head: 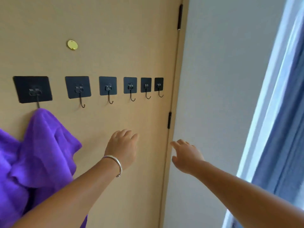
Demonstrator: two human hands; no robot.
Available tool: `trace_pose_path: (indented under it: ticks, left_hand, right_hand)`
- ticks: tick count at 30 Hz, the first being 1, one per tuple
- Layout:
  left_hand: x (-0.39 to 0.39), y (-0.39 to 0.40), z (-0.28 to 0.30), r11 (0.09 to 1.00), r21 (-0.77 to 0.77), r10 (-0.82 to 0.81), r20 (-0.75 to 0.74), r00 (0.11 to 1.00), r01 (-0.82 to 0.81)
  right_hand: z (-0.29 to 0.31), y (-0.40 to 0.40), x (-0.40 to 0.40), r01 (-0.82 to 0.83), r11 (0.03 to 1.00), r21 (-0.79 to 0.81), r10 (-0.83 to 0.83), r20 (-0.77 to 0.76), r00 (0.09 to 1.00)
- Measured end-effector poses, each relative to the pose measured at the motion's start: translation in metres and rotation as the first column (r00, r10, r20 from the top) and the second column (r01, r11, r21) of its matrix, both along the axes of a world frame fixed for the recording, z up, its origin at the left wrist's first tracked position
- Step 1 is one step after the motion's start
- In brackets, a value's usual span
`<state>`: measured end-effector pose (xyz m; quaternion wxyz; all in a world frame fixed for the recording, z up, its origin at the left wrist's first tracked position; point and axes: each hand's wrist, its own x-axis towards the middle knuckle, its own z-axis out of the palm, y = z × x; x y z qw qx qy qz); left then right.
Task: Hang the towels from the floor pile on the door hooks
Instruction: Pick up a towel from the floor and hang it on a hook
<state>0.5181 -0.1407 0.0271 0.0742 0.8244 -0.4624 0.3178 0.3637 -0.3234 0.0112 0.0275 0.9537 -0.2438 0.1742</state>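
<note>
Main risk: the crumpled purple microfibre towel point(41, 155) is seen caught on the leftmost black wire hook point(38, 102) by a small bunch of fabric only; slip-off is judged likely if the tan wooden door point(115, 30) is swung or the cloth is brushed by the left forearm, which passes just in front of its lower edge; the black square adhesive pads point(107, 85) could also be peeled by a heavy or damp load (adhesive strength cannot be judged from here). Five hooks to the right are bare; the floor pile is not in view, so remaining towel count is unknown.

Left hand point(122, 145) (silver bangle point(117, 165) at the wrist) is held empty, fingers loosely spread, below the middle hooks; right hand point(185, 155) is likewise empty and spread, over the door's hinge edge; a pinch at the black hinge point(169, 120) is possible if the door moves.

Surface: smooth matte door, round brass disc point(72, 45) above the hook row; pale grey wall point(222, 79) to the right; blue curtain point(283, 145) and bright window frame at far right.
</note>
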Motion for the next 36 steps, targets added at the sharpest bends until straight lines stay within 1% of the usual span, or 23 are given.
trace_pose_path:
  ticks: [2, 4, 6, 9, 14, 22, 25, 27, 30, 32, 34, 36]
  left_hand:
    - [-0.013, -0.027, -0.005, 0.998, -0.003, -0.068, -0.054, 0.996, 0.068]
    - [-0.040, -0.067, -0.007, 0.987, 0.025, -0.158, -0.057, 0.986, 0.160]
    - [-0.058, -0.091, -0.009, 0.975, 0.011, -0.221, -0.079, 0.972, 0.223]
    - [-0.121, -0.143, -0.005, 0.932, 0.018, -0.359, -0.100, 0.928, 0.363]
    - [-0.234, -0.209, -0.003, 0.835, 0.006, -0.546, -0.121, 0.829, 0.550]
    - [-0.414, -0.271, -0.010, 0.677, 0.088, -0.722, -0.116, 0.682, 0.731]
    - [-0.483, -0.284, -0.016, 0.596, 0.077, -0.791, -0.118, 0.600, 0.800]
    - [-0.532, -0.290, -0.019, 0.520, 0.066, -0.843, -0.124, 0.524, 0.852]
    - [-0.611, -0.295, -0.024, 0.399, 0.074, -0.907, -0.118, 0.405, 0.914]
    - [-0.665, -0.293, -0.026, 0.321, 0.101, -0.935, -0.126, 0.333, 0.942]
    - [-0.720, -0.287, -0.027, 0.238, 0.141, -0.959, -0.122, 0.256, 0.961]
    - [-0.773, -0.275, -0.027, 0.152, 0.167, -0.978, -0.118, 0.173, 0.974]
  right_hand:
    - [-0.001, -0.017, -0.033, 0.061, 0.998, -0.004, -0.061, -0.004, 0.998]
    - [0.001, -0.037, -0.079, 0.153, 0.988, 0.005, -0.153, -0.001, 0.988]
    - [0.004, -0.048, -0.107, 0.195, 0.981, 0.008, -0.195, 0.011, 0.981]
    - [0.009, -0.070, -0.180, 0.330, 0.944, 0.008, -0.330, 0.024, 0.944]
    - [0.012, -0.098, -0.306, 0.512, 0.857, 0.048, -0.514, 0.033, 0.857]
    - [-0.001, -0.103, -0.502, 0.726, 0.684, 0.065, -0.729, 0.049, 0.682]
    - [-0.006, -0.090, -0.572, 0.795, 0.605, 0.055, -0.796, 0.072, 0.601]
    - [-0.011, -0.075, -0.619, 0.840, 0.541, 0.045, -0.840, 0.073, 0.538]
    - [-0.019, -0.045, -0.695, 0.904, 0.425, 0.051, -0.903, 0.086, 0.420]
    - [-0.022, -0.019, -0.745, 0.939, 0.335, 0.078, -0.941, 0.074, 0.329]
    - [-0.023, 0.011, -0.792, 0.971, 0.217, 0.101, -0.976, 0.048, 0.213]
    - [-0.024, 0.044, -0.836, 0.991, 0.102, 0.092, -0.994, 0.042, 0.098]
